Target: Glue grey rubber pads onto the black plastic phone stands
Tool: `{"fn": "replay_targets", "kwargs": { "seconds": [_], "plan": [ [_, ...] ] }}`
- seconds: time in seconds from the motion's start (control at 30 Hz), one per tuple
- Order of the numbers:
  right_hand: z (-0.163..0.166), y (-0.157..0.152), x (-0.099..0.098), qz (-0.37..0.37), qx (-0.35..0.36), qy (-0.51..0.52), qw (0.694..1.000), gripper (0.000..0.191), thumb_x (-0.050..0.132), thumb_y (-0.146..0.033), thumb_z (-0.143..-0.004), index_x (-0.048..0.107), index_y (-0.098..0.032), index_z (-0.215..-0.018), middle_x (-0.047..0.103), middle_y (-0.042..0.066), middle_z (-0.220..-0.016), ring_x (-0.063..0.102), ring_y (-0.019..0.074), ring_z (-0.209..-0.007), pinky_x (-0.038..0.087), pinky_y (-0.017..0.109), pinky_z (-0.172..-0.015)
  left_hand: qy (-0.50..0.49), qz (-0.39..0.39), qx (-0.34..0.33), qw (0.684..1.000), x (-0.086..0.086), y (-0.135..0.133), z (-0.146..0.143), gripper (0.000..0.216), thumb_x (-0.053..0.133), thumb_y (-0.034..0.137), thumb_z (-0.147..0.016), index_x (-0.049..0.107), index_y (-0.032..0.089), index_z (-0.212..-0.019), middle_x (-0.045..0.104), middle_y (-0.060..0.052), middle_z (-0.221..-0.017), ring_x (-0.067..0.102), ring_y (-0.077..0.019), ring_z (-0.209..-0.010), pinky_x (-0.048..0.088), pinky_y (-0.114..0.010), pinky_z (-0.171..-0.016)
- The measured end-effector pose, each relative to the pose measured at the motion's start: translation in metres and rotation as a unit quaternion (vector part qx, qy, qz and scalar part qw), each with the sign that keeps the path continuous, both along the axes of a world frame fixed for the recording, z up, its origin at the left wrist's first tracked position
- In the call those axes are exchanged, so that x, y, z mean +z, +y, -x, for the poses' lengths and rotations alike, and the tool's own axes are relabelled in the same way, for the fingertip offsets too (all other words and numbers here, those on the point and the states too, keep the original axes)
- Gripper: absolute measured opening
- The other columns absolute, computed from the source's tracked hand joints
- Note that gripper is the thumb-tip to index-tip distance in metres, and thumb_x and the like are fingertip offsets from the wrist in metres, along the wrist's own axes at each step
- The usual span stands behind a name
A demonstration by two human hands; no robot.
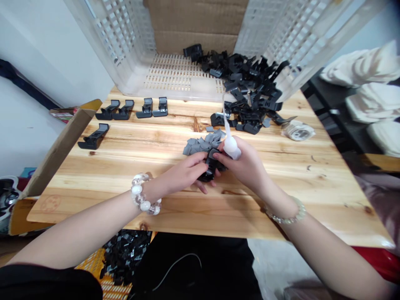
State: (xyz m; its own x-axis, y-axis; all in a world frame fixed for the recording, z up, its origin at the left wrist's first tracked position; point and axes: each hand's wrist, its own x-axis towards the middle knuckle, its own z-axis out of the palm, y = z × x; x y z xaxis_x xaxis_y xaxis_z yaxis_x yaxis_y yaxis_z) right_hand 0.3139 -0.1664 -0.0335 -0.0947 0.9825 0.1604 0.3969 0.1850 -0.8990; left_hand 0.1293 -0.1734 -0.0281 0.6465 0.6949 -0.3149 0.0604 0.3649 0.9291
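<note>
Both hands meet over the middle of the wooden table [125,166]. My left hand [184,175] is closed on a black plastic part [210,168] and holds it on the tabletop. My right hand [243,164] grips a small white squeeze bottle [230,141] with a long thin nozzle pointing up, and its fingertips also touch the black part. Just beyond the hands lies a small heap of grey pads [203,143].
A clear lattice crate [175,75] lies tipped at the table's far edge, spilling a pile of black parts [246,91]. Several finished black parts [125,110] stand in a row at far left. A tape roll [298,131] lies right. A cardboard box [56,154] sits left.
</note>
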Motion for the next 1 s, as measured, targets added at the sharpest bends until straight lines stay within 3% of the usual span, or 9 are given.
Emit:
{"fn": "replay_targets", "kwargs": {
  "seconds": [0.2,0.4,0.47,0.6,1.0],
  "plan": [
    [0.001,-0.004,0.017,0.096,0.014,0.165,0.981,0.021,0.072,-0.031,-0.077,0.053,-0.021,-0.075,0.059,-0.002,-0.061,0.049,0.0115,-0.053,0.04,0.027,-0.052,-0.002,0.015,0.02,1.0,0.003,0.002,0.002,0.026,0.048,0.021,-0.085,0.054,0.019,-0.111,0.068,-0.005,-0.095,0.071,-0.0178,-0.075,0.061,-0.03,-0.064],
    [0.001,-0.004,0.017,0.156,0.038,0.241,0.957,0.021,0.074,-0.024,-0.075,0.054,-0.019,-0.071,0.063,-0.001,-0.058,0.053,0.0108,-0.052,0.041,0.025,-0.051,-0.052,0.002,0.003,0.999,0.0,0.003,0.004,0.019,0.046,0.02,-0.088,0.055,0.017,-0.104,0.065,0.0,-0.079,0.068,-0.0144,-0.06,0.058,-0.031,-0.066],
    [0.002,-0.004,0.016,0.169,0.049,0.252,0.952,0.021,0.075,-0.024,-0.075,0.054,-0.019,-0.07,0.064,-0.001,-0.059,0.054,0.011,-0.053,0.042,0.025,-0.052,-0.055,-0.006,0.004,0.998,-0.002,0.004,0.005,0.015,0.048,0.03,-0.092,0.054,0.017,-0.099,0.064,0.0,-0.078,0.067,-0.0139,-0.055,0.057,-0.029,-0.06],
    [0.001,-0.004,0.015,0.18,0.063,0.259,0.947,0.02,0.076,-0.024,-0.074,0.056,-0.019,-0.072,0.063,-0.002,-0.059,0.056,0.0113,-0.054,0.043,0.025,-0.053,-0.053,0.0,0.0,0.999,-0.004,0.004,0.005,0.028,0.049,0.044,-0.095,0.053,0.017,-0.094,0.065,-0.001,-0.075,0.066,-0.0138,-0.053,0.055,-0.027,-0.056],
    [0.001,-0.005,0.017,0.183,0.082,0.236,0.951,0.025,0.076,-0.032,-0.075,0.056,-0.02,-0.074,0.063,-0.001,-0.061,0.055,0.012,-0.056,0.044,0.026,-0.055,-0.068,0.033,0.004,0.997,0.001,0.003,0.001,0.022,0.053,0.035,-0.093,0.057,0.014,-0.095,0.067,-0.004,-0.079,0.066,-0.0135,-0.054,0.056,-0.027,-0.055]
  ]
}}
